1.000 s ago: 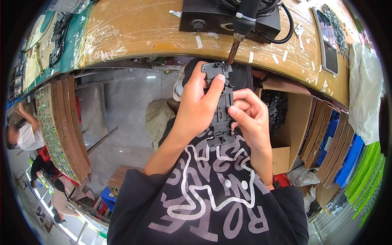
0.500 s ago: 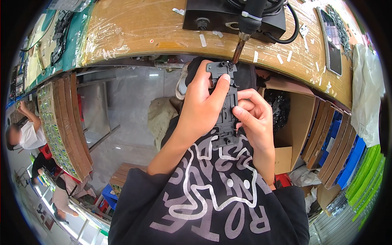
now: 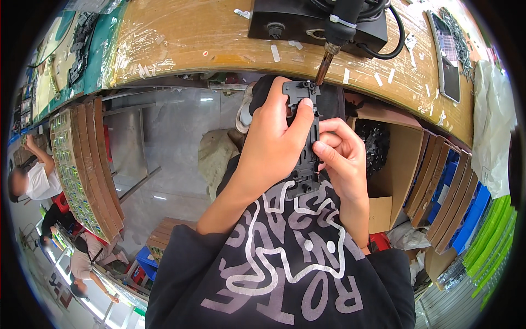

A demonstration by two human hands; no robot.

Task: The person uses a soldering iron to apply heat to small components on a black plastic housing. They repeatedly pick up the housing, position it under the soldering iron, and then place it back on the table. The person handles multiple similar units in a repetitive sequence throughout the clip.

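Note:
A long black plastic frame [image 3: 308,159] with cut-outs and small posts is held lengthwise above my lap. My left hand [image 3: 274,142] is closed around its left side, thumb pressed on the upper face. At the right edge, my right hand [image 3: 348,159] has its fingers curled, with thumb and index finger against the frame; whether a small piece is also between them is hidden. A soldering-iron-like tool [image 3: 331,48] with a metal shaft points down from above. Its tip meets or nearly meets the frame's far end, beside a small post.
The tool's black control box [image 3: 263,19] stands on the film-covered workbench [image 3: 181,46], among white scraps. A phone [image 3: 446,60] lies at the right. Below the bench, a cardboard box [image 3: 405,164] holds black parts. Stacked trays [image 3: 90,164] stand left; other people are farther off.
The frame's far end and my left hand have shifted slightly right, tilting the frame a little. My right hand has hardly moved. The bench and tool also appear slightly farther right.

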